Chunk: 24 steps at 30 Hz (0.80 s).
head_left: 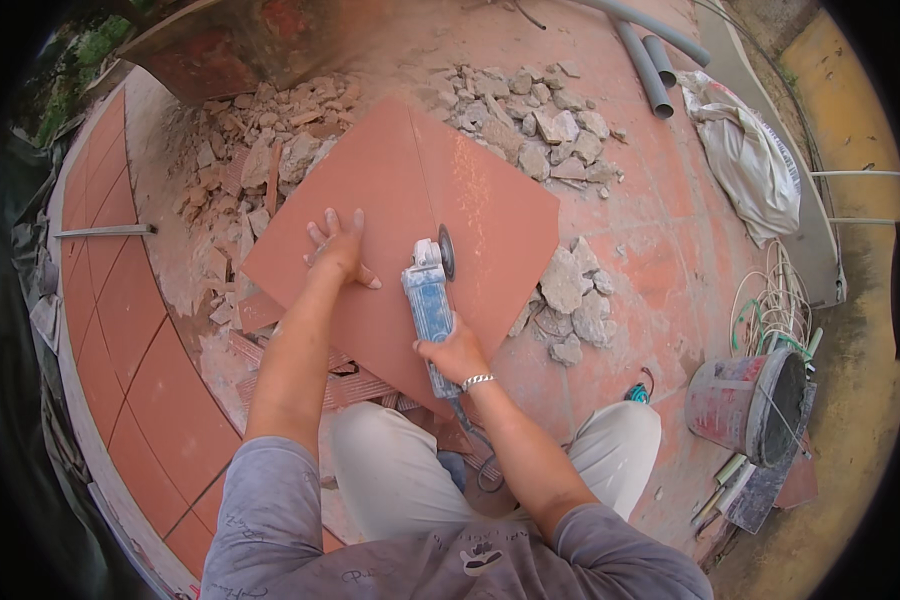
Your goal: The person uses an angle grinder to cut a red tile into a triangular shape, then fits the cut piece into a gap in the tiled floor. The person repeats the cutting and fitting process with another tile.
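A large terracotta-red square tile lies at an angle in front of my knees, with a thin line across it and a pale speckled streak. My left hand rests on the tile's left part, fingers spread. A blue and silver angle grinder is in my right hand, which wraps round its body. Its dark disc stands on edge at the line on the tile. A cord runs down from the grinder's back end between my legs.
Broken rubble surrounds the tile. Laid red tiles border the left. Grey pipes and a white sack lie upper right. A bucket, coiled wires and a small teal object are at the right.
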{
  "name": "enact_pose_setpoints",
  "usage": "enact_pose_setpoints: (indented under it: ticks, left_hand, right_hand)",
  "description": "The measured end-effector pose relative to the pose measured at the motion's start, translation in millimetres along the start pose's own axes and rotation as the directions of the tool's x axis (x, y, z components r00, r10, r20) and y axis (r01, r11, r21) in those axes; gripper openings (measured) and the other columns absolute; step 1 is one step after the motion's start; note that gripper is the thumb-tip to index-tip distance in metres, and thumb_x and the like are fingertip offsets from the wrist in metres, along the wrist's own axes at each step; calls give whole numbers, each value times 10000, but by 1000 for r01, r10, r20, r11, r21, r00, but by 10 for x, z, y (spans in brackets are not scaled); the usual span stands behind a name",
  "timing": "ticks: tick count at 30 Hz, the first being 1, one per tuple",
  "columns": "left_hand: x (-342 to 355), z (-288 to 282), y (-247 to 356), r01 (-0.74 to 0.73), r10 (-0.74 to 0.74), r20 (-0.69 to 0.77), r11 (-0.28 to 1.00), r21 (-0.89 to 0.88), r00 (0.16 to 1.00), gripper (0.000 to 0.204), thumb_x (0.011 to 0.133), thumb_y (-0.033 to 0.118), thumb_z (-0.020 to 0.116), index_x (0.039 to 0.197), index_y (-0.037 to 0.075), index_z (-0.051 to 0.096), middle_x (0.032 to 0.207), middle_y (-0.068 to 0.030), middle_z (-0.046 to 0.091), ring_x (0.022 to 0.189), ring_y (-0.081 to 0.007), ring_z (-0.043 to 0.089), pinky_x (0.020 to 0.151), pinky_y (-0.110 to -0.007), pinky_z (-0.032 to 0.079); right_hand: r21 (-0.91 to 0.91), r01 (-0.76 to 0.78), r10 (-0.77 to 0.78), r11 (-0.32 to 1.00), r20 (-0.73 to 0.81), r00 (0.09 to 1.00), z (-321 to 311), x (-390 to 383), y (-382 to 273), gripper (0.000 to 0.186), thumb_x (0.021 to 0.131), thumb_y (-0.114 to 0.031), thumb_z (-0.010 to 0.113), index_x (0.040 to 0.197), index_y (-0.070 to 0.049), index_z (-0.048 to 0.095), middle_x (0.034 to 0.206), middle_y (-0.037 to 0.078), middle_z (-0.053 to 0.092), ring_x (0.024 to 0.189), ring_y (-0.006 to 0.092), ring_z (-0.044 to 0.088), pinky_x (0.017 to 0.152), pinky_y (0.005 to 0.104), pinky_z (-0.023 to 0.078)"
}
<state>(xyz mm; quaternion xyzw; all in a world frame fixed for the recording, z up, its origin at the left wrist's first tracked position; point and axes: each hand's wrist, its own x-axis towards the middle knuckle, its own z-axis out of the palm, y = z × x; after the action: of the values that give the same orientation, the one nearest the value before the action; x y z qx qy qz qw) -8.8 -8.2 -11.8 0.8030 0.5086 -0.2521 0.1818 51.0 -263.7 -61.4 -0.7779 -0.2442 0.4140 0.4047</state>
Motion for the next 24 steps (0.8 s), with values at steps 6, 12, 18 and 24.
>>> enact_pose_setpoints:
  ticks: [6,12,18,24]
  left_hand:
    - [-36,-30,32,9,-9,7,1000,4,1000,1482,595,306,1045,1708,347,68,1787,-149,-109,1616,-506,-40,1214,-745,268]
    - [-35,-27,24,4,-4,5,1000,10,1000,1475,605,309,1040,1710,344,64,1786,-152,-111,1615,-509,-40,1211,-748,266]
    - [-8,-14,27,2,-3,10,1000,20,1000,1479,608,317,1038,1712,333,55,1783,-166,-118,1610,-523,-34,1190,-758,294]
    - [49,30,22,-8,8,-2,999,51,1000,1496,602,348,1036,1711,336,33,1778,-191,-114,1600,-550,-27,1158,-784,317]
  right_hand:
    - [30,-9,9,1000,10,1000,-2,-52,19,664,756,-323,839,1263,33,600,1125,262,744,1076,386,733,950,439,557]
    - [39,-17,16,999,21,1000,-22,-156,66,712,761,-312,839,1319,41,576,1137,249,744,1084,369,730,954,433,557]
    - [27,-36,35,999,34,999,-33,-256,87,743,765,-319,841,1352,33,553,1158,268,740,1101,400,727,960,447,556]
    - [25,-42,41,999,29,999,-38,-367,125,728,770,-312,842,1344,37,560,1151,255,739,1090,379,726,960,439,554]
